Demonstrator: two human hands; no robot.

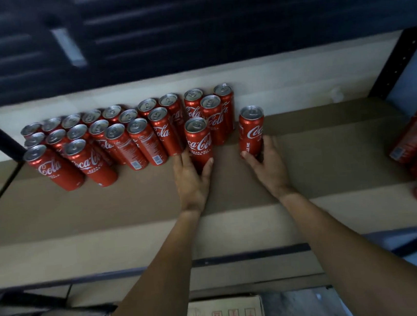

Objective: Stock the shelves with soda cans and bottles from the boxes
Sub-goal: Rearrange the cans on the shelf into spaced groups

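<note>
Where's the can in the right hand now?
Head view: the lone can, gripped by the right hand, stands upright on the shelf, right of centre, a gap to the right of the front can in the left hand.

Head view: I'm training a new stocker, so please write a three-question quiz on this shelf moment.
1. True or false: the left hand and the right hand each hold one upright can.
2. The right hand's can is: A) to the right of the left hand's can; B) stacked on top of it; C) lying on its side.
3. Fill in: the shelf is lined with brown ____.
Key: 1 true; 2 A; 3 cardboard.
</note>
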